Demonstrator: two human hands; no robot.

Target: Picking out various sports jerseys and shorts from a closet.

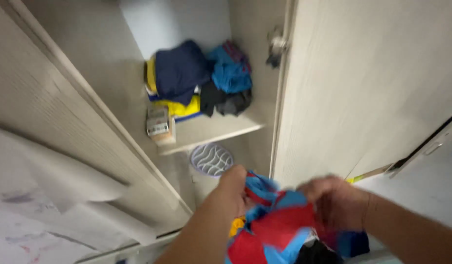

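Red-and-blue garment (280,227), bunched low in the frame's centre, is clutched by both the left hand (234,185) and right hand (333,200), and loose folds could slip free near the open wardrobe shelf (221,128).

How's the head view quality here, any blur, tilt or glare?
Head view: motion blur smears both hands, left hand and right hand, and the red and blue garment they hold; the frame is strongly tilted; folded clothes on the wardrobe shelf are soft but readable; lighting is flat, with no glare.
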